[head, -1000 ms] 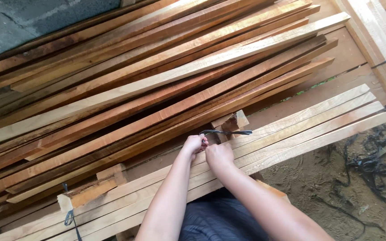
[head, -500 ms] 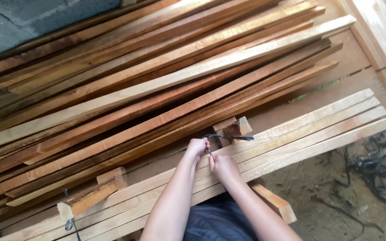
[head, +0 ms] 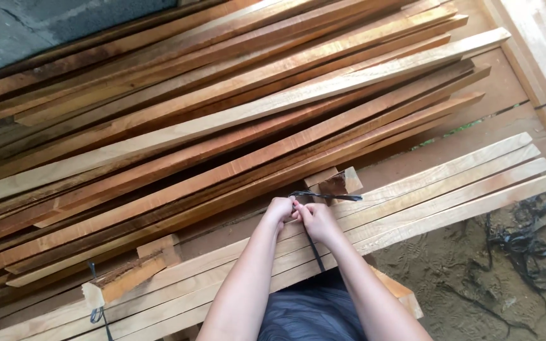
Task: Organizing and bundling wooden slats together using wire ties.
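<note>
Strap: one black strap (head: 323, 196), looped over the near bundle (head: 450, 189); its free end runs right from the knuckles, and a second length drops from the hands across the slats toward the person.
Strap position: at the far edge of the bundle, just in front of the block (head: 335, 182), between the two hands.
Left hand (head: 279, 209): fingers curled together and clamped on the strap where its loop closes.
Right hand (head: 316, 220): touching the left hand, fingers pinched on the same strap; the hanging length passes under this palm.
Bundle: four pale slats lying side by side, flat, running from lower left to upper right.
Blocks: two short offcuts seen; one just beyond the hands, one (head: 127, 273) on the bundle well to the left.
Second strap: one black tie (head: 98, 309) hanging at the left block.
Stack: a large loose stack (head: 222, 120) of long reddish and pale boards behind the bundle; too many overlap to count.
Ground: sandy soil at right with a tangle of black strap scraps (head: 526, 243), well apart from the hands.
Containers: none in view.
</note>
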